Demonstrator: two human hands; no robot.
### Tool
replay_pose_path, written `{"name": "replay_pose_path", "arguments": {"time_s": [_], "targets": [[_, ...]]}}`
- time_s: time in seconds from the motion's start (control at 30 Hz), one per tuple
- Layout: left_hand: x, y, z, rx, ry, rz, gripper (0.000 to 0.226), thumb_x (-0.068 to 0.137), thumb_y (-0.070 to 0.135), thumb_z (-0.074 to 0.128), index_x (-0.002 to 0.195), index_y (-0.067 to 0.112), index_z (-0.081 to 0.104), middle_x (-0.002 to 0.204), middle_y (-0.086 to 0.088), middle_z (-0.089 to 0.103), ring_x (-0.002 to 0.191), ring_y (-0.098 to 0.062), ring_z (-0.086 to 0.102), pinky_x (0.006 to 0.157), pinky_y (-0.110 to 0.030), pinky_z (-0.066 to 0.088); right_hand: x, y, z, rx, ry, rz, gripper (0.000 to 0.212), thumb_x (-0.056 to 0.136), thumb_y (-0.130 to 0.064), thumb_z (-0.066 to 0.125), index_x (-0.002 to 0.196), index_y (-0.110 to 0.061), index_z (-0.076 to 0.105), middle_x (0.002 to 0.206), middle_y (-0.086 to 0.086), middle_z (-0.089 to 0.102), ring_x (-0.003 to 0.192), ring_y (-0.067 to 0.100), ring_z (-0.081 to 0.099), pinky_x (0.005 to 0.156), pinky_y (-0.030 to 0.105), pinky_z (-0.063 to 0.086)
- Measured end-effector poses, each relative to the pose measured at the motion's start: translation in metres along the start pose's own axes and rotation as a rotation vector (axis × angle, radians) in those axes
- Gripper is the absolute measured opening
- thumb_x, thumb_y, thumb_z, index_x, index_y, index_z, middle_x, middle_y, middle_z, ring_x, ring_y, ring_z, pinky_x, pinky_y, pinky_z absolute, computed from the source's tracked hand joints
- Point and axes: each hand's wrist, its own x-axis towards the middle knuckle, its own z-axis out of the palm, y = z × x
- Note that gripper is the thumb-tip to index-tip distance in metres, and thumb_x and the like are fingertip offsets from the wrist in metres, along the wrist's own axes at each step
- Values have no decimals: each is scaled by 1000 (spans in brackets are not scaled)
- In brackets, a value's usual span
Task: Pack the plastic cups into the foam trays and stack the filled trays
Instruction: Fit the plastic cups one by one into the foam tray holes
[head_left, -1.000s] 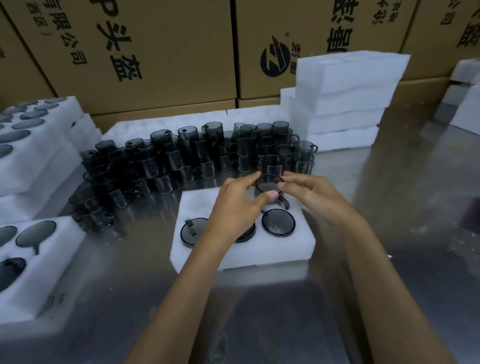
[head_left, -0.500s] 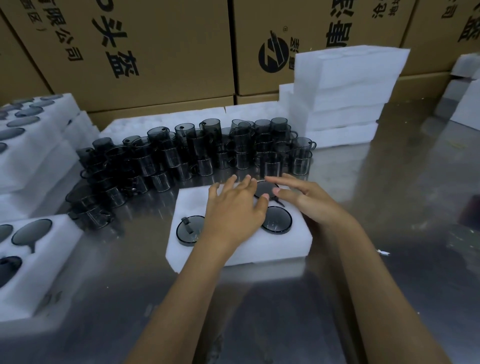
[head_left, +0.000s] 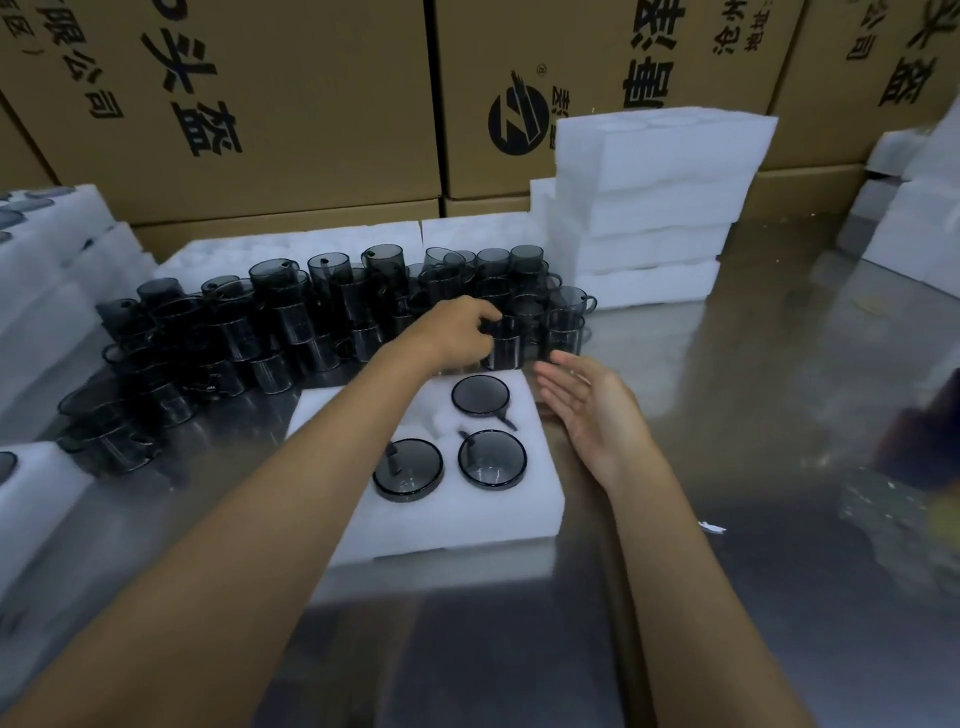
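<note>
1. While three dark cups are already sitting in the foam tray, the left hand is reaching to the far side, into the crowd of loose cups standing on the steel table.
2. Left fingers are curling round one cup at the near right edge of the crowd, the picked cup; whether it is fully gripped or only being touched, I cannot tell, as the fingertips are partly hidden.
3. Right hand is hovering just right of the tray's far right corner, palm turned up and inward, fingers straight and relaxed, holding nothing. Judged: it is waiting to receive or steady the incoming cup.
4. Seated cups: far cup, near left cup, near right cup, each sunk flush in its own pocket, handles lying in slots. Judged: pockets are keeping them from knocking together.
5. Far left pocket is showing bare foam; likely the destination, though the left forearm is covering part of it.
6. Tray is lying near the person, just in front of the loose cups, so the reach is short.
7. Empty tray stack is standing far right; filled trays are piling at left, judged as the stacking spot.
8. Cardboard cartons are walling the far side.
</note>
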Motion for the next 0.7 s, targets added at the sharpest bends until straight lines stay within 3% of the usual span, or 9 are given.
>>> {"name": "replay_pose_path", "arguments": {"time_s": [0.1, 0.17, 0.27, 0.33, 0.43, 0.57, 0.7], "targets": [[18, -6, 9, -48, 17, -19, 27, 90, 16, 71, 117, 13, 70, 128, -7, 61, 124, -22, 55, 88, -23, 38, 2, -1, 1, 4, 6, 5, 17, 98, -13, 52, 108, -5, 65, 115, 19, 71, 105, 22, 69, 88, 26, 55], [22, -12, 15, -3, 84, -10, 15, 87, 20, 75, 100, 14, 74, 120, -6, 56, 123, -22, 50, 95, -29, 41, 3, -1, 1, -8, 9, 7, 18, 98, -15, 52, 107, -6, 65, 114, 18, 71, 105, 22, 69, 89, 27, 55], [19, -19, 19, 79, 173, 51, 12, 86, 24, 76, 94, 15, 74, 114, -5, 45, 122, -24, 38, 105, -36, 36, -1, -3, 5, -67, 29, 5, 17, 98, -17, 54, 104, -8, 67, 112, 16, 73, 104, 22, 69, 86, 27, 55], [15, -20, 15, -25, 171, 92, 10, 88, 22, 74, 92, 13, 72, 113, -7, 54, 113, -24, 48, 105, -39, 40, -5, -3, 9, -136, 66, -42, 17, 99, -18, 53, 104, -11, 69, 109, 13, 74, 100, 20, 70, 82, 26, 56], [2, -15, 2, -324, 192, 118, 7, 91, 19, 71, 87, 16, 67, 96, -1, 67, 93, -19, 61, 95, -37, 50, -13, -6, 17, -235, 102, -205, 19, 99, -15, 54, 105, -16, 71, 105, 6, 76, 90, 13, 66, 77, 25, 52], [-27, 0, -22, -522, 308, 197, 14, 87, 29, 75, 80, 21, 66, 85, -1, 65, 66, -5, 56, 61, -14, 46, -29, -13, 35, -284, -10, -443, 21, 93, -7, 62, 110, -18, 68, 94, -7, 77, 88, 2, 68, 78, 16, 52], [-63, 5, -32, -660, 470, 199, 28, 80, 33, 82, 85, 13, 63, 62, 9, 51, 49, -3, 46, 49, -13, 39, -50, -9, 56, -396, -163, -543, 47, 83, -20, 71, 126, -29, 56, 114, -2, 71, 101, 5, 67, 89, 23, 52]]}}
